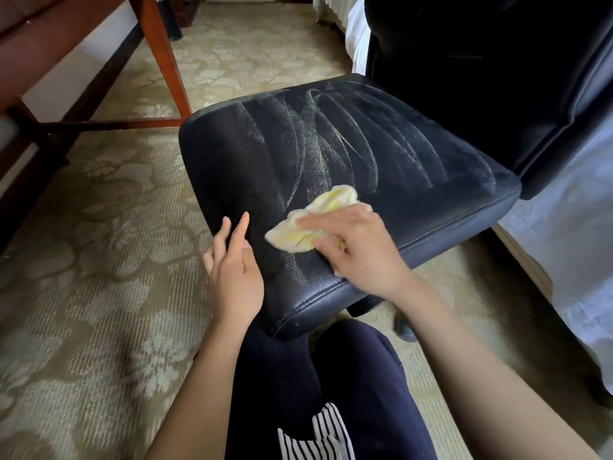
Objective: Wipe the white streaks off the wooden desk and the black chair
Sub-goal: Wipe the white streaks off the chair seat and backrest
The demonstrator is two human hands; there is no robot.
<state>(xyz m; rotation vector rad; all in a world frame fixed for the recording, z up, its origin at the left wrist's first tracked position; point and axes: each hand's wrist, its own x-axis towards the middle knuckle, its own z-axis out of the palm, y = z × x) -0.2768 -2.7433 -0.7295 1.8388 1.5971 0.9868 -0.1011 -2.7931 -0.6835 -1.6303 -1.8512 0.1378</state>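
One black chair streaked white, right hand clutching yellow cloth, left hand flat, fingers straight

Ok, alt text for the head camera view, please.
A person's right hand holds a pale yellow cloth against a black chair seat smeared with white streaks, while the left hand rests open on the seat's near edge. A wooden desk leg stands on patterned carpet behind.

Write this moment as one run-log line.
step: wiping black chair seat | right hand: holds yellow cloth on seat front | left hand: flat, rests on seat's left edge | white streaks: cover seat's middle
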